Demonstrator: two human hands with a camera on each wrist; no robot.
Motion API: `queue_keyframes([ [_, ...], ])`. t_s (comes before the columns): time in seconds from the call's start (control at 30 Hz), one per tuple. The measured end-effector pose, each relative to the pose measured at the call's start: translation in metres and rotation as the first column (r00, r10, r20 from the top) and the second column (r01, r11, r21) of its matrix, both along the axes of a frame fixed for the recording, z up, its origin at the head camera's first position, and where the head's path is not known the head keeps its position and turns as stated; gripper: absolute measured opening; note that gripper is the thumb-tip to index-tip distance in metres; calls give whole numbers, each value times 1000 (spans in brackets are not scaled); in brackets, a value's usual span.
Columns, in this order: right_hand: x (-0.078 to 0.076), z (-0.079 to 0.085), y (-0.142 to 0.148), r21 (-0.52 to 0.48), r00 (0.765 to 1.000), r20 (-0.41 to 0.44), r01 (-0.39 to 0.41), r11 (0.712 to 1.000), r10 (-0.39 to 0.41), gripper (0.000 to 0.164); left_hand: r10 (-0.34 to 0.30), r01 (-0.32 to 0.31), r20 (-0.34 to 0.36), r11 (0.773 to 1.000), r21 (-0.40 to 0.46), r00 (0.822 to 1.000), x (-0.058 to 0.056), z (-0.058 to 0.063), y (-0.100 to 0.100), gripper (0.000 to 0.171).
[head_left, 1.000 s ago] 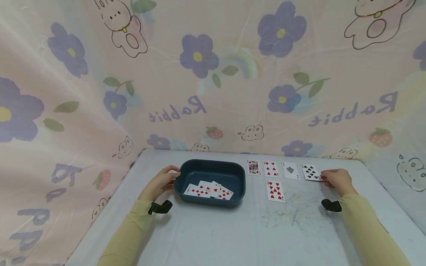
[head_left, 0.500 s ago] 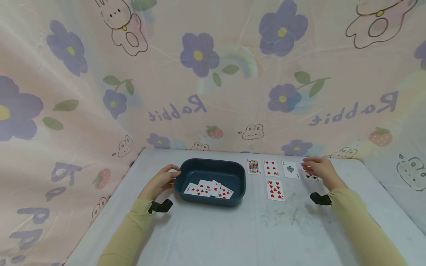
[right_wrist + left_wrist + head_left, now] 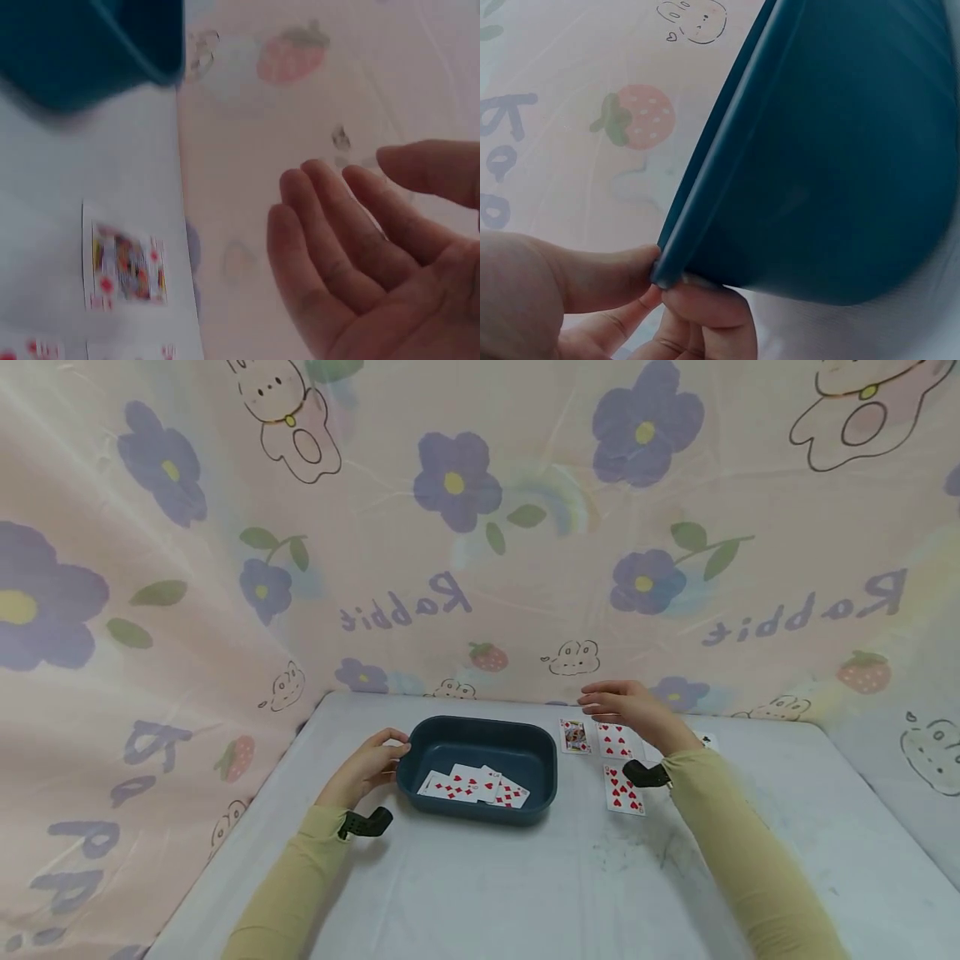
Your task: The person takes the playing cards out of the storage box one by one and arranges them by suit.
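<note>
A dark teal plastic basin [image 3: 480,812] stands on the table with several red-suit playing cards [image 3: 467,783] lying face up inside. At its left end my left hand [image 3: 365,768] pinches the rim [image 3: 727,142] between thumb and fingers. My right hand [image 3: 637,714] hovers with nothing in it, fingers loosely extended, above the back row of cards. That row has a king of diamonds [image 3: 575,737], a hearts card [image 3: 615,742], a mostly hidden ace of spades and a clubs card [image 3: 707,741] largely behind the sleeve. Another hearts card [image 3: 622,792] lies in front, partly covered by the wrist camera.
The white-covered table [image 3: 480,893] meets a patterned cloth backdrop [image 3: 525,568] just behind the card row. Another stretch of cloth hangs along the left side. Dark smudges [image 3: 626,852] mark the cover in front of the cards.
My right hand has let go of the clubs card at the row's right end, risen and swept left over the row. The left hand has stayed at the basin's rim.
</note>
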State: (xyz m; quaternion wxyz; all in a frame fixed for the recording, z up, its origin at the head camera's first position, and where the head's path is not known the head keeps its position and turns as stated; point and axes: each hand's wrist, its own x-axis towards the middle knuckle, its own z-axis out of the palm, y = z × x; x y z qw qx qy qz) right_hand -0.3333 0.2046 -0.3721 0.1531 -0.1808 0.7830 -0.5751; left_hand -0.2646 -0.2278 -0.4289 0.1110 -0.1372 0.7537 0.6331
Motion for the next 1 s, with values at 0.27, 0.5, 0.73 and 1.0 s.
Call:
queue_keyframes([
  [0.27,-1,-1,-68,51,986,55,-163,985,160,34,0,0,-9,1000,0,1000,3,-4,2,23],
  [0.5,-5,-8,-108,97,957,171,-254,962,235,39,-16,16,-15,1000,1,1000,0,0,3,23],
  [0.73,-9,-13,-132,195,948,247,-251,948,200,39,1,-1,8,1000,4,1000,-2,2,2,21],
  [1.0,-5,-20,-152,320,942,283,-270,908,180,36,8,-8,-5,1000,1,1000,0,-2,-2,22],
])
